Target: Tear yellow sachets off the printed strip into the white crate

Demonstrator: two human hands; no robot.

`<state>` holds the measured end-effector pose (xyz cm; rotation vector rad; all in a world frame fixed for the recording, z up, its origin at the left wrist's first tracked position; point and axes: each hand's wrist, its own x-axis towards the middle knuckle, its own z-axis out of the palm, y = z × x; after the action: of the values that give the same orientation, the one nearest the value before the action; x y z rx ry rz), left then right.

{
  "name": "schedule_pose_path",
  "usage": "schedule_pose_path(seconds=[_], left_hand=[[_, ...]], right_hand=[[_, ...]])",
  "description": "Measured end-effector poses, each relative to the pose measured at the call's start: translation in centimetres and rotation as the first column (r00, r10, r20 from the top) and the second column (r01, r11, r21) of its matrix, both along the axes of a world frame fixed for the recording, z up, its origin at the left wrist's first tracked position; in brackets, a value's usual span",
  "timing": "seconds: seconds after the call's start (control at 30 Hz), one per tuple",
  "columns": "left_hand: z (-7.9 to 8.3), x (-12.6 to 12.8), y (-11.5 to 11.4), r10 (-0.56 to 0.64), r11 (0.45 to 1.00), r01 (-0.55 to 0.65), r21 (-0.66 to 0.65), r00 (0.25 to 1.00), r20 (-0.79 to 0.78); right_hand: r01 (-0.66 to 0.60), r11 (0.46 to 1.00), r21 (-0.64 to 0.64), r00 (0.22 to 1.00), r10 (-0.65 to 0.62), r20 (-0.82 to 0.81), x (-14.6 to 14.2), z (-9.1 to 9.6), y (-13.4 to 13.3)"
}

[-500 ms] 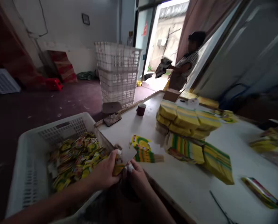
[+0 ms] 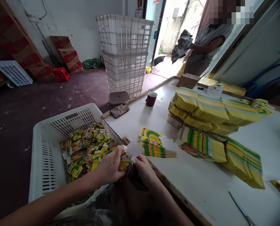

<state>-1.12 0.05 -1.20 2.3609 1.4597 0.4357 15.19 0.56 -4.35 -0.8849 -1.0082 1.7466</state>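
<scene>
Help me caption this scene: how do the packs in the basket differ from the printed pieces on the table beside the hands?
The packs lie jumbled at many angles; the printed pieces overlap in a row. The packs look folded and compact; the printed pieces look flat. Both show yellow and green printing.

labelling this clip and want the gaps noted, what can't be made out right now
Yellow piece in the left hand: head view, partly covered by fingers.
What the right hand pinches: head view, its own fingers hide it.
Metal tool: head view, lower end cut off by bottom edge.
Packets in the crate: head view, smallest print too small.
</scene>
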Motion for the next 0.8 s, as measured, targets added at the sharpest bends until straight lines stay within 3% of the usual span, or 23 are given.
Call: schedule_pose_path(seconds=[0.2,0.37,0.43,0.53,0.63,0.7,0.8], left_hand=[[-0.4,-0.3,-0.1,-0.029,0.999,0.028,-0.039,0.999,-0.02],[-1.1,-0.3,-0.1,-0.072,0.988,0.085,-0.127,0.991,0.11],[-1.2,-0.2,-0.1,-0.073,0.989,0.093,-0.117,0.984,0.16],[-1.0,0.0,0.1,-0.013,0.997,0.028,-0.075,0.981,0.196],[0.1,0.0,0.3,0.062,0.998,-0.057,-0.039,0.989,0.136],[1.0,-0.1,0.4,0.083,0.997,-0.081,-0.018,0.993,0.08],[2.0,-0.3,0.5,0.058,0.998,-0.054,-0.042,0.995,0.086]], right_hand=[[0.016,0.999,0.029,0.996,-0.019,0.088,-0.4,0.2,0.0],[-0.113,0.94,0.321,0.926,-0.018,0.378,-0.4,1.0,-1.6],[-0.138,0.91,0.392,0.914,-0.035,0.404,-0.6,1.1,-2.0],[-0.096,0.901,0.423,0.924,-0.077,0.374,-0.9,1.1,-1.8],[0.021,0.914,0.406,0.922,-0.174,0.345,-0.6,0.9,-1.2],[0.054,0.884,0.464,0.892,-0.252,0.376,-0.2,0.6,-1.1],[-0.096,0.783,0.614,0.822,-0.286,0.493,0.5,0.0,-1.3]])
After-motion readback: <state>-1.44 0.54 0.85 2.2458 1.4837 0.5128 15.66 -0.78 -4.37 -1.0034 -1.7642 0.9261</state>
